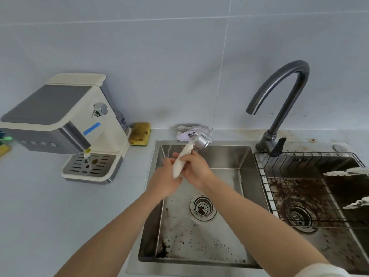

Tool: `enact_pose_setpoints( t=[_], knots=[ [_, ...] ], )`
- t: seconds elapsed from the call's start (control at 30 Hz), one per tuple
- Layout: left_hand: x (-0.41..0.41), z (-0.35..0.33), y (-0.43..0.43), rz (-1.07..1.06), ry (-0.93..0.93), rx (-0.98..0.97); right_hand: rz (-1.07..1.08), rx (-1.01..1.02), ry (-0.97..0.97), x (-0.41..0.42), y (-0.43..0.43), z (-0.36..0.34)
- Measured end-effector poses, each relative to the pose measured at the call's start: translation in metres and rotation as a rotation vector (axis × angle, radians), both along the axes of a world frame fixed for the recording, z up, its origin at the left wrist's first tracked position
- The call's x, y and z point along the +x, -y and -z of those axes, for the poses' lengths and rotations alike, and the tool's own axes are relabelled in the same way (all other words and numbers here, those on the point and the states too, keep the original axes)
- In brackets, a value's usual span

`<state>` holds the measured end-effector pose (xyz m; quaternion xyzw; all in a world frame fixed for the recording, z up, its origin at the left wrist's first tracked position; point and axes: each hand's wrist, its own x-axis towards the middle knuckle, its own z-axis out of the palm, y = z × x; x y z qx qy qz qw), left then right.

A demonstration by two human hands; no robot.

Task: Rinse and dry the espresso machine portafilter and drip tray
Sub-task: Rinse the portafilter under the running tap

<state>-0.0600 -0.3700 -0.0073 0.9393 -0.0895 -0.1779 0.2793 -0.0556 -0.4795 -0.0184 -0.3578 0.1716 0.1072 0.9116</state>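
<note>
The portafilter (182, 160), a cream plastic handle ending in a chrome basket head, is held in the air above the far end of the left stainless-steel sink basin (225, 156), head tilted up and away towards the wall. Holding it there likely means any drips or loose grounds fall into the basin, not onto the table (60, 206).

Both hands are on the handle. The right hand (196, 170) wraps its fingers (189, 156) over the handle from the right, and the left hand (164, 181) cups the lower end from the left, fingers curled against it. That leaves the metal head free, which suits rinsing or wiping it.

Below them the round drain strainer (202, 208) holds dark grounds, and specks lie scattered on the basin floor. The dark grey arched tap (283, 90) stands to the right with its spout well clear of the portafilter and no water visible, so rinsing does not look under way.

A crumpled white cloth (184, 133) lies on the rim just behind the head, handy for drying. The slotted metal drip tray (90, 165) sits in place at the base of the cream and steel espresso machine (60, 116) on the table to the left, so its turn seems yet to come. A yellow sponge (139, 133) rests beside the machine. The right basin (329, 242), heavily stained, carries a wire rack (265, 182).
</note>
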Motion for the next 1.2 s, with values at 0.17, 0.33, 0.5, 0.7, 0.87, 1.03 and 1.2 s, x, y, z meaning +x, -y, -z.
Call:
enact_pose_setpoints(
  t=[0.17,0.33,0.5,0.7,0.87,1.03,1.2],
  knots=[
    [-0.01,0.003,0.005,0.085,0.334,0.371,0.066,0.145,-0.039,0.003,-0.001,-0.002],
    [-0.012,0.012,0.013,0.154,0.398,0.475,0.127,0.114,-0.102,0.002,0.0,0.003],
    [-0.013,0.018,0.017,0.185,0.422,0.485,0.145,0.075,-0.138,0.001,0.005,0.006],
    [-0.012,0.023,0.018,0.189,0.398,0.516,0.092,-0.081,-0.217,0.002,0.007,0.007],
    [-0.012,0.031,0.014,0.165,0.381,0.479,0.069,-0.138,-0.275,0.006,0.006,0.008],
    [-0.005,0.038,0.01,0.083,0.244,0.276,0.004,-0.28,-0.314,0.014,0.004,0.016],
    [0.01,0.043,0.002,-0.049,-0.111,-0.196,-0.097,-0.478,-0.225,0.026,0.005,0.023]
  ],
)
